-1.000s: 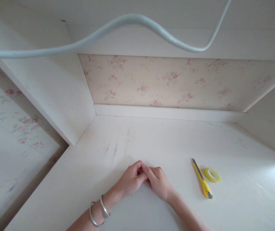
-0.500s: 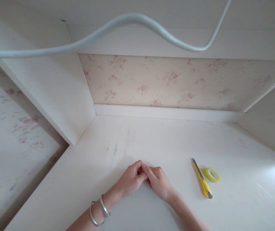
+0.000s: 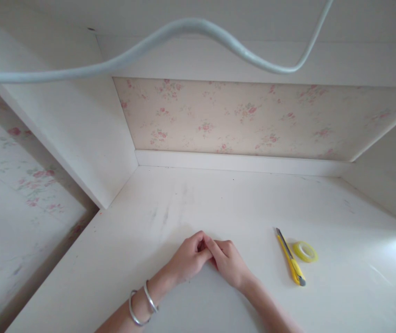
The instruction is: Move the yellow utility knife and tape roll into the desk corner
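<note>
A careless sweep of the right hand (image 3: 230,263) to the right could nick a finger at the far end of the utility knife (image 3: 291,259), if its blade is out — I can't tell — or shove it into the tape roll (image 3: 298,253) just right of it on the counter (image 3: 225,203). Both grips are together, fingers curled against each other; anything inside is hidden. Counted: two hands, left (image 3: 189,258) included — one knife, one roll, two bangles (image 3: 149,298).

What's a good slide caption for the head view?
Left hand and right hand clasped at a white desk, yellow cutter and tape roll nearby.
</note>
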A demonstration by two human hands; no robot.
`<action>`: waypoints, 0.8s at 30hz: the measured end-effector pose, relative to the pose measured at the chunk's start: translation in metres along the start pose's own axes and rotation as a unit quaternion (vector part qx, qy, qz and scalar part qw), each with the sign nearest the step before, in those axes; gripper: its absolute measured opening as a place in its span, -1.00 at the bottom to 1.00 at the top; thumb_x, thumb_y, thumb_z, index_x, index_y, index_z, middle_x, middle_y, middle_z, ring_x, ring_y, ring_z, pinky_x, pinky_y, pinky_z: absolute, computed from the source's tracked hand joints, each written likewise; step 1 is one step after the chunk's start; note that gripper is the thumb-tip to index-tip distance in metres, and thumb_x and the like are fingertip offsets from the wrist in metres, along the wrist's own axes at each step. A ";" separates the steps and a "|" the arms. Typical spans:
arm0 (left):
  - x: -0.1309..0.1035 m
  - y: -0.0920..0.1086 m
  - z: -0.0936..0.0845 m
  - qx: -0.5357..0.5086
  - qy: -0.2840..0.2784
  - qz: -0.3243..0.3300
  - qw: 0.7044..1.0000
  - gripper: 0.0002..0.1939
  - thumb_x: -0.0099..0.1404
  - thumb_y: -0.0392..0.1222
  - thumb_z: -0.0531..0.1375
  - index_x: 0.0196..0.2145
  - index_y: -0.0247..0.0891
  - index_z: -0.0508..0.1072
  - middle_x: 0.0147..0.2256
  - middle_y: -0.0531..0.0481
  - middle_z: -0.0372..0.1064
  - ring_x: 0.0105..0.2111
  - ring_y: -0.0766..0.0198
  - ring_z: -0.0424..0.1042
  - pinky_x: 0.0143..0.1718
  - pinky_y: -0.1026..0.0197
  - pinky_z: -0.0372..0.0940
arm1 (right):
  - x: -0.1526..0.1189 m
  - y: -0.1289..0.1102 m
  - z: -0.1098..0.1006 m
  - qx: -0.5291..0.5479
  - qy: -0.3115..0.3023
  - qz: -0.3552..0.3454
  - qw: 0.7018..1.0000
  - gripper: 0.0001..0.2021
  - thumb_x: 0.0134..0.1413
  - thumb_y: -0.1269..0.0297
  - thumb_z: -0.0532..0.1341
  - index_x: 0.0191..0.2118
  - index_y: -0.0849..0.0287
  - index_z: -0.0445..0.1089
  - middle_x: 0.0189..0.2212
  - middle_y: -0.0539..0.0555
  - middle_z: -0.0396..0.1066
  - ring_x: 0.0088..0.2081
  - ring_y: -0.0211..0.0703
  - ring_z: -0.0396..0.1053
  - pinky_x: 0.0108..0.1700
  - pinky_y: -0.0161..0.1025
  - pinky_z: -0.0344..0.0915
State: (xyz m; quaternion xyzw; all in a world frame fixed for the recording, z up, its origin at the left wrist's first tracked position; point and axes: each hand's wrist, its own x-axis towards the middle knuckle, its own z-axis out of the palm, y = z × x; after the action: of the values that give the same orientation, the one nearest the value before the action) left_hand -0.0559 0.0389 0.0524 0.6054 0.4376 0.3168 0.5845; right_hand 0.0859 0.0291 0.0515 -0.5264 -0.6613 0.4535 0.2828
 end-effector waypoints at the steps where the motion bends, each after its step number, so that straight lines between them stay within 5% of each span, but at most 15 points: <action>1: 0.000 0.000 0.000 0.000 -0.001 -0.001 1.000 -0.86 0.23 -0.16 0.12 -0.40 -0.28 0.28 -0.47 0.10 0.26 -0.43 0.36 0.23 -0.41 0.33 0.13 | 0.000 0.000 0.000 -0.001 0.000 0.001 1.000 -0.46 0.25 -0.06 -0.15 -0.62 0.18 0.15 -0.66 -0.09 0.00 -0.55 -0.32 0.00 -0.49 -0.33 -0.05; 17: 0.003 -0.002 0.001 -0.013 0.005 -0.001 1.000 -0.81 0.22 -0.10 0.13 -0.37 -0.30 0.31 -0.44 0.06 0.30 -0.41 0.33 0.26 -0.38 0.31 0.14 | 0.001 -0.005 -0.005 -0.045 0.012 -0.013 0.999 -0.45 0.25 -0.06 -0.15 -0.62 0.17 0.21 -0.68 -0.08 0.10 -0.56 -0.31 0.09 -0.48 -0.35 0.01; 20: 0.003 0.000 0.000 0.013 0.003 0.002 1.000 -0.80 0.22 -0.08 0.12 -0.36 -0.30 0.35 -0.49 0.10 0.24 -0.47 0.36 0.20 -0.42 0.32 0.09 | -0.004 -0.006 -0.014 -0.080 0.074 -0.032 0.994 -0.50 0.24 -0.03 -0.10 -0.57 0.15 0.26 -0.64 -0.06 0.18 -0.54 -0.28 0.15 -0.45 -0.35 0.07; 24: 0.002 0.001 -0.002 0.066 -0.007 -0.008 0.998 -0.80 0.21 -0.09 0.11 -0.36 -0.29 0.37 -0.54 0.15 0.16 -0.52 0.39 0.13 -0.47 0.32 0.02 | -0.029 0.008 -0.044 -0.032 0.224 -0.026 0.974 -0.62 0.23 0.01 -0.07 -0.24 0.15 0.36 -0.51 -0.01 0.29 -0.50 -0.25 0.23 -0.42 -0.33 0.19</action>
State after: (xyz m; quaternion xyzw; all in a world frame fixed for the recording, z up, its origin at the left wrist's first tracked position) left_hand -0.0568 0.0412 0.0537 0.6417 0.4582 0.2783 0.5485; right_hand 0.1351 0.0147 0.0662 -0.6062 -0.6086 0.2948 0.4186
